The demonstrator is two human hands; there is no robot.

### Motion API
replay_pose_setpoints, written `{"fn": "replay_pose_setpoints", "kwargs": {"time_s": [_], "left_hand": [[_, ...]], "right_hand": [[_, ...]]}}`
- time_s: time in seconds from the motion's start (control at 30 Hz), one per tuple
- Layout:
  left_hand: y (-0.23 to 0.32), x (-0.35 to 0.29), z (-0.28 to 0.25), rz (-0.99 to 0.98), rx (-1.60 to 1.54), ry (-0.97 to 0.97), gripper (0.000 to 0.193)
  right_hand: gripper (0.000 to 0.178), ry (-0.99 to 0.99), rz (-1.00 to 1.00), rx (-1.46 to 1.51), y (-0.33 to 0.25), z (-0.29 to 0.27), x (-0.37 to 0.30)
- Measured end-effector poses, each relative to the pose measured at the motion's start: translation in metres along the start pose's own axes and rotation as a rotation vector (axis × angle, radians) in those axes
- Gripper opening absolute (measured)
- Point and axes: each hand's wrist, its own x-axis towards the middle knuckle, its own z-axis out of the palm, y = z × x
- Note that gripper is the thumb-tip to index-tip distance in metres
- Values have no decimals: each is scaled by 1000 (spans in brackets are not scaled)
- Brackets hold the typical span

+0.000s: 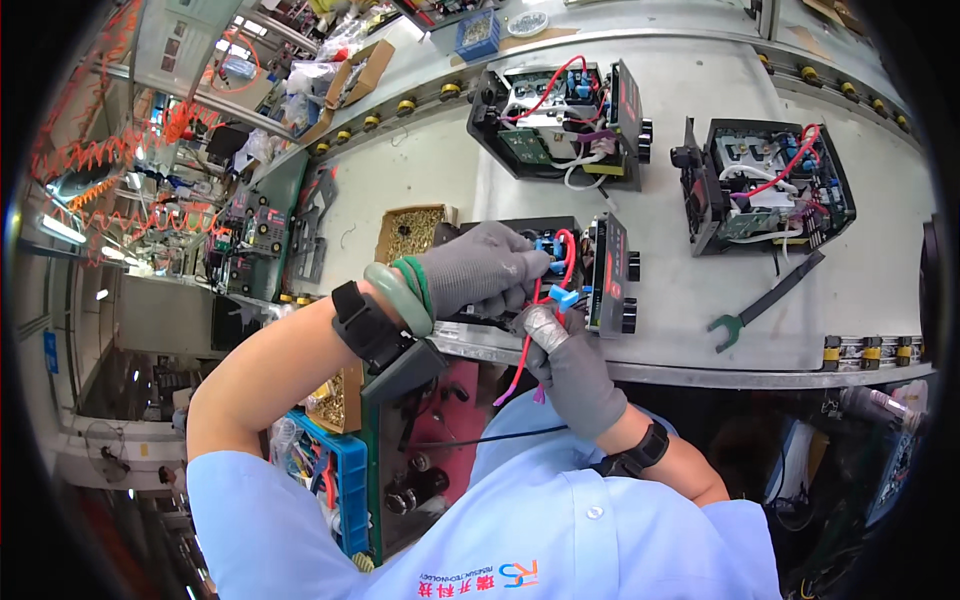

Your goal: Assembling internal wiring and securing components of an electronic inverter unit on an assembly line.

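An open black electronics unit (605, 275) with a dark front panel and black knobs stands at the near edge of the bench. My left hand (485, 268), in a grey glove, reaches over it from the left. Its fingers are closed at the blue parts inside; what they pinch is hidden. Below it my right hand (575, 375), gloved with silver tape round one finger, is closed on a red wire (516, 378) whose purple-tipped end hangs over the bench edge. A blue plastic piece (563, 298) sits just above the taped finger.
Two similar open units stand beyond, one behind (560, 125) and one at right (770, 185). A dark strap-like tool with a green forked end (730, 330) lies at right. A cardboard box of small screws (385, 245) is left of my unit; a blue crate (352, 490) stands below.
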Motion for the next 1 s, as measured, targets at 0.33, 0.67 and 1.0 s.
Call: {"fn": "replay_pose_setpoints", "kwargs": {"time_s": [0.33,0.67,1.0], "left_hand": [[-31,-9,20,175,-148,139,34],[-139,-90,87,579,356,801,19],[-152,-62,61,892,584,975,12]], "right_hand": [[24,-192,-37,-433,3,-10,-32],[19,-226,-112,-571,25,13,-14],[26,-305,-1067,-1784,-25,44,-33]]}}
